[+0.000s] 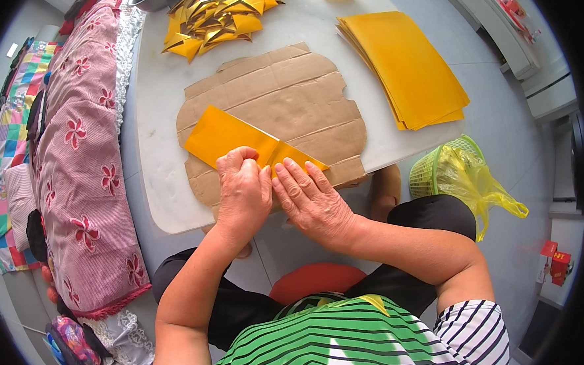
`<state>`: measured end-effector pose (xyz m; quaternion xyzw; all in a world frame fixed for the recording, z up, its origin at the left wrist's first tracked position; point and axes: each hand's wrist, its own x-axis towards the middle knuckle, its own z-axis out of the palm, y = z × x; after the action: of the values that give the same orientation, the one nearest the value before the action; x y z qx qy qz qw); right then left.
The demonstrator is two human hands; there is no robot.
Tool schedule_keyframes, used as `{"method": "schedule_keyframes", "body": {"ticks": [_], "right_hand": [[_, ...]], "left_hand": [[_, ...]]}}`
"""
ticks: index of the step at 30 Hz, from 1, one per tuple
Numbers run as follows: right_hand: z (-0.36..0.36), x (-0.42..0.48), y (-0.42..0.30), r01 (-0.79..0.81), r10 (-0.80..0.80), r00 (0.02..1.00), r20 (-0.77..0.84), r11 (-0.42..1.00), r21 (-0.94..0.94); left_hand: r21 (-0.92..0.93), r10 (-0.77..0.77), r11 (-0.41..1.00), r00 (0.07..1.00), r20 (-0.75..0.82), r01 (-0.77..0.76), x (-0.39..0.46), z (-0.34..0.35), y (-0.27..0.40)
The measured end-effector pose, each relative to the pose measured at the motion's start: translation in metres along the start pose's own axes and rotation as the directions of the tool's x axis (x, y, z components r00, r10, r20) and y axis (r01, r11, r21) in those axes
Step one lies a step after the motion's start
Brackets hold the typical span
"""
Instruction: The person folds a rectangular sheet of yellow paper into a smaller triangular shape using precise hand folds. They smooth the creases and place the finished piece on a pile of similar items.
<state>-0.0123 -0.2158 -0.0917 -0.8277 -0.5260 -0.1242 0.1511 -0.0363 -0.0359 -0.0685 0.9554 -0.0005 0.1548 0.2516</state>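
Note:
A sheet of gold paper (230, 131) lies slantwise on a flattened piece of corrugated cardboard (287, 93). A crease crosses its middle, and its right end is folded to a point. My left hand (245, 185) rests on the sheet's near edge, fingers curled in and thumb beside the crease; the paper under it is hidden. My right hand (312, 196) lies flat over the folded end, its fingers extended and pressing on the paper.
Folded gold paper pieces (214, 20) are heaped at the far left of the white table (163, 189). A stack of gold sheets (410, 67) overhangs its right edge. A green plastic basket (423, 175) with a yellow bag (465, 173) stands on the floor. A pink-covered sofa (83, 168) flanks the left.

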Motion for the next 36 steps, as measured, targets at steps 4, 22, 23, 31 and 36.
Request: {"method": "schedule_keyframes", "body": {"ticks": [4,22,23,31,36], "right_hand": [[0.0008,-0.0003,0.0005,0.003,-0.003,1.000,-0.004,1.000,-0.005],[0.0005,0.0000,0.0026,0.043,-0.043,0.999,-0.002,0.993,-0.106],[0.0008,0.0000,0.0028,0.043,-0.044,0.999,-0.003,0.994,-0.104],[0.0009,0.0000,0.0041,0.053,-0.054,0.998,-0.006,0.993,-0.103],[-0.0006,0.0002,0.0051,0.064,-0.063,0.998,0.008,0.991,-0.116]], "left_hand": [[0.008,-0.006,1.000,1.000,-0.004,0.006,-0.0009,0.0016,-0.0005],[0.038,0.018,0.999,1.000,-0.021,-0.018,-0.0008,0.0020,0.0006],[0.036,0.016,0.999,1.000,-0.020,-0.016,-0.0008,0.0023,0.0003],[0.044,0.019,0.999,0.998,-0.054,-0.017,-0.0006,0.0036,0.0013],[0.159,0.089,0.984,0.995,-0.034,-0.082,-0.0019,0.0041,0.0038]]}}
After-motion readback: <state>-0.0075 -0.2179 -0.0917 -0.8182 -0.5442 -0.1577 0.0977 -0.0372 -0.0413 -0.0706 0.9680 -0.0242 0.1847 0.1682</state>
